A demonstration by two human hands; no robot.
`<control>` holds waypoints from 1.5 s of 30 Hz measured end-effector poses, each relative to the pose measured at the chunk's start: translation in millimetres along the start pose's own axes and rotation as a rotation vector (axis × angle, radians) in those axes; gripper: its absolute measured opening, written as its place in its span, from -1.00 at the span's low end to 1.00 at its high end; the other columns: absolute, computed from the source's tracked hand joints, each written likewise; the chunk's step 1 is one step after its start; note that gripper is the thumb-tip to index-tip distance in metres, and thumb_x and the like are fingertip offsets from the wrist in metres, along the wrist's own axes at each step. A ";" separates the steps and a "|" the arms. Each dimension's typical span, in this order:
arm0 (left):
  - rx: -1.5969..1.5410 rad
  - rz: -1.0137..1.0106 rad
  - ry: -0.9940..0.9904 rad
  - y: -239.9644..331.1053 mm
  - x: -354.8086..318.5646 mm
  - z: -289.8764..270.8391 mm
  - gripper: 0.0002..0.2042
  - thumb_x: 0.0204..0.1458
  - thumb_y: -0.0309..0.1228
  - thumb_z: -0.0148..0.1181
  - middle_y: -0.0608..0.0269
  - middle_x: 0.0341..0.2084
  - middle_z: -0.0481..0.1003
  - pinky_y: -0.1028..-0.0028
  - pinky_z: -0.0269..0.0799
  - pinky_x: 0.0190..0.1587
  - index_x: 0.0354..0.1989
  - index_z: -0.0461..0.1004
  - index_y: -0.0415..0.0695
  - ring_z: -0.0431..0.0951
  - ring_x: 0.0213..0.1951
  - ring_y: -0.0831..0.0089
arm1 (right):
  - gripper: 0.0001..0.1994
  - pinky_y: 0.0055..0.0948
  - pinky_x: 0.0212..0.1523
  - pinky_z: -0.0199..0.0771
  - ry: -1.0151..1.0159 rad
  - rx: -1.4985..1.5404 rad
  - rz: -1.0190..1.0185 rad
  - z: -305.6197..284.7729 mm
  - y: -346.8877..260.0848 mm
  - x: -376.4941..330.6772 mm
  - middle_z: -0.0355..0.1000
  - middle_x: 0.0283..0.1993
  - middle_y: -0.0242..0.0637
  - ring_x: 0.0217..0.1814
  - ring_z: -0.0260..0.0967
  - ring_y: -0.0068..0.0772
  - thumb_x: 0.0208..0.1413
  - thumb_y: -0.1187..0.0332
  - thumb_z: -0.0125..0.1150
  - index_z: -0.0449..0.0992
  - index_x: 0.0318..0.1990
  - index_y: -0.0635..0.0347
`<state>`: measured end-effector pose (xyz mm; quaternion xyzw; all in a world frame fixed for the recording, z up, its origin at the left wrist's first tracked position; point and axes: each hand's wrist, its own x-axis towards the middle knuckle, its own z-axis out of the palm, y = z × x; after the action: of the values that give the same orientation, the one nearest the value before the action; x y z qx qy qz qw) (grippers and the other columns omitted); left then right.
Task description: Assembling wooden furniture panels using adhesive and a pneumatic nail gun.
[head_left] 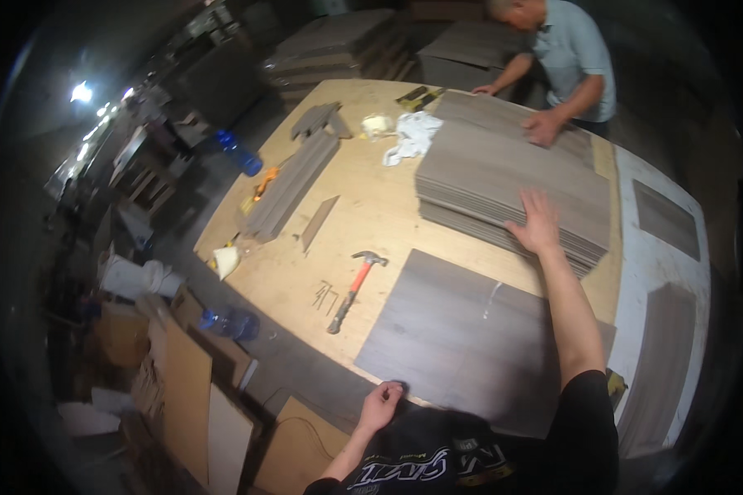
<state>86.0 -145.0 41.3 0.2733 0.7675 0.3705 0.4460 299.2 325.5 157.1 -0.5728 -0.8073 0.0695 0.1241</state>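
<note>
My right hand [539,221] reaches forward with spread fingers, resting on the near edge of a stack of grey-brown wood-grain panels [504,157]. A single panel of the same colour [462,330] lies flat in front of me, under my right forearm, with a few pale marks on its surface. My left hand [381,405] is low, by the table's near edge and that panel's corner. Its fingers are curled closed around something small and dark that I cannot make out. Left of the panel lies a claw hammer [357,289] with a red and black handle, beside several thin metal pieces [325,297].
Across the wooden table [371,214] a co-worker [574,58] has both hands at the stack's far side. Long grey strips [293,186], a white cloth [413,136] and an orange tool [266,183] lie farther left. Cardboard sheets [186,404] and a blue bottle [229,323] are below the table's left side.
</note>
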 end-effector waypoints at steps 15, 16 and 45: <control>-0.898 -0.210 -0.628 134.1 164.4 -89.0 -0.43 0.45 0.00 -0.23 0.00 0.17 0.50 0.20 0.55 0.13 0.42 0.18 -0.17 0.53 0.19 0.17 | -0.56 -0.18 0.14 0.34 0.280 -0.138 -0.175 -35.4 -51.5 -248.9 0.56 0.19 -0.51 0.31 0.43 -0.31 -0.03 0.44 0.36 0.65 0.07 -0.19; -0.970 -0.184 -0.800 147.4 173.6 -101.2 -0.39 0.45 0.03 -0.28 -0.05 0.23 0.46 0.19 0.54 0.16 0.47 0.09 -0.16 0.48 0.26 0.14 | -0.60 -0.23 0.12 0.36 0.273 -0.110 -0.193 -43.2 -59.2 -271.4 0.60 0.13 -0.53 0.24 0.49 -0.34 -0.03 0.46 0.35 0.68 0.01 -0.19; 0.194 0.393 -0.406 26.1 149.3 -56.7 -0.60 0.16 -0.27 0.28 -0.14 -0.12 0.58 0.24 0.52 0.04 0.11 0.53 -0.25 0.60 -0.05 0.01 | -0.28 0.11 0.49 0.00 0.055 0.004 0.656 116.2 -32.6 -414.3 0.13 0.49 0.14 0.54 0.01 0.25 0.08 0.13 0.38 0.32 0.41 0.09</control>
<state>-29.6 -36.5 9.2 0.5263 0.6270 0.3125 0.4819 366.8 -72.2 3.8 -0.8038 -0.5758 0.0918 0.1179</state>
